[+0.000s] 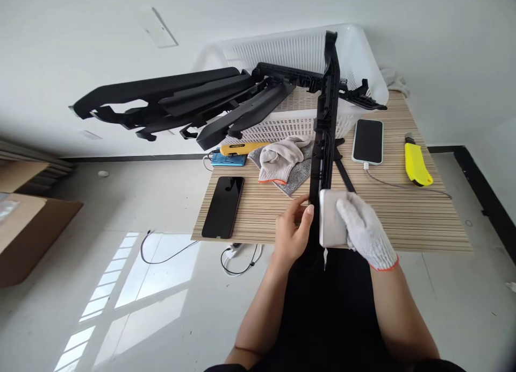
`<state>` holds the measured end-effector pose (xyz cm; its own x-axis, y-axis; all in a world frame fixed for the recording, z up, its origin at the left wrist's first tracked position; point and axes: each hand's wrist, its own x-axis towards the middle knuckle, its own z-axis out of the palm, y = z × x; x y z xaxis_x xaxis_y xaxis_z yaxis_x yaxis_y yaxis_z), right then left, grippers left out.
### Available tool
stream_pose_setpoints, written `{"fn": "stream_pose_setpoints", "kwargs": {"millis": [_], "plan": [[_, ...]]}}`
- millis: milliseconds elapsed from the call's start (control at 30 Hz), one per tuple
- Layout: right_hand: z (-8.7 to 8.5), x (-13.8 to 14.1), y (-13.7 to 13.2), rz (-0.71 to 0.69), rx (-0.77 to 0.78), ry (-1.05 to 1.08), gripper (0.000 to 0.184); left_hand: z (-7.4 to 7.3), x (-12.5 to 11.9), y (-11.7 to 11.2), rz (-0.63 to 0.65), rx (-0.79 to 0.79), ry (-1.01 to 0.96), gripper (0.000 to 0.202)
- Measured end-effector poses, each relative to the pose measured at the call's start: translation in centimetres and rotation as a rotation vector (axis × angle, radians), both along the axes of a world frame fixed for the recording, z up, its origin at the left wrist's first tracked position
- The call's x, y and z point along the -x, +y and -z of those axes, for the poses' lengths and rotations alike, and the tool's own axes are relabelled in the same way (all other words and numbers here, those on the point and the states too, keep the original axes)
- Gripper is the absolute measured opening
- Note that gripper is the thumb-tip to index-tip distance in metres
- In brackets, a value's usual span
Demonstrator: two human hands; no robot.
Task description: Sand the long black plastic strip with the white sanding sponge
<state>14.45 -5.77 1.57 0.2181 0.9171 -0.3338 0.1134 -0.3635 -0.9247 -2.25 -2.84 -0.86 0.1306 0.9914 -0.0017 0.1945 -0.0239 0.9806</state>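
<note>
My bare left hand (293, 229) is closed around the lower part of a long black plastic trim strip (327, 108). The strip stands up from near my lap past the table edge, its ribbed side toward me. A white knit glove with an orange cuff covers my right hand (365, 227). Its fingers grip a pale rectangular block (332, 219), held against or just beside the strip's right edge; I cannot tell whether they touch. Below the block shows a thin whitish sliver (325, 258).
Several black trim pieces (173, 100) lie across a white plastic basket (290, 114) and jut out left. On the striped table (407, 221) are a black phone (223, 207), a charging phone (367, 141), a yellow cutter (417, 162), a spare glove (282, 159) and a yellow tool (244, 148).
</note>
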Motion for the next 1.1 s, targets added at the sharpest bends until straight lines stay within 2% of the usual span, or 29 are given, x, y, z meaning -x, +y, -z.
{"fn": "stream_pose_setpoints", "kwargs": {"millis": [67, 167, 300, 400, 433, 533, 700, 833, 967, 1033, 1100], "plan": [[-0.2, 0.0, 0.1, -0.090, -0.008, -0.005, 0.047, -0.2, 0.0, 0.1, 0.024, -0.020, 0.026, 0.042], [-0.4, 0.1, 0.1, -0.013, -0.057, -0.142, 0.045, -0.4, 0.0, 0.2, 0.039, -0.051, 0.085, 0.036], [-0.2, 0.1, -0.1, -0.144, -0.059, -0.118, 0.043, -0.2, -0.1, 0.2, -0.020, -0.078, 0.112, 0.040], [0.0, 0.2, -0.2, -0.015, -0.041, -0.108, 0.045, 0.0, -0.1, 0.3, -0.037, -0.070, 0.110, 0.039], [0.1, 0.2, -0.2, -0.022, -0.040, -0.103, 0.045, 0.1, -0.1, 0.3, -0.041, -0.069, 0.113, 0.039], [0.1, 0.5, -0.1, -0.134, -0.046, -0.078, 0.043, 0.1, 0.0, 0.3, -0.033, -0.064, 0.102, 0.040], [0.0, 1.0, 0.2, 0.096, -0.047, -0.149, 0.045, -0.2, 0.3, 0.3, 0.094, -0.048, 0.006, 0.038], [-0.1, 1.1, 0.3, 0.068, -0.072, -0.165, 0.042, -0.5, 0.0, -0.3, 0.106, -0.051, -0.096, 0.043], [-0.1, 0.6, 0.1, -0.039, -0.059, -0.050, 0.034, -0.3, -0.6, -0.7, 0.003, -0.058, -0.136, 0.047], [0.0, 0.4, 0.0, -0.106, -0.047, 0.028, 0.040, -0.1, -0.8, -0.5, -0.026, -0.062, -0.185, 0.048], [0.0, 0.4, 0.0, -0.061, -0.059, 0.014, 0.047, 0.2, -0.8, -0.2, -0.011, -0.041, -0.263, 0.047]]}}
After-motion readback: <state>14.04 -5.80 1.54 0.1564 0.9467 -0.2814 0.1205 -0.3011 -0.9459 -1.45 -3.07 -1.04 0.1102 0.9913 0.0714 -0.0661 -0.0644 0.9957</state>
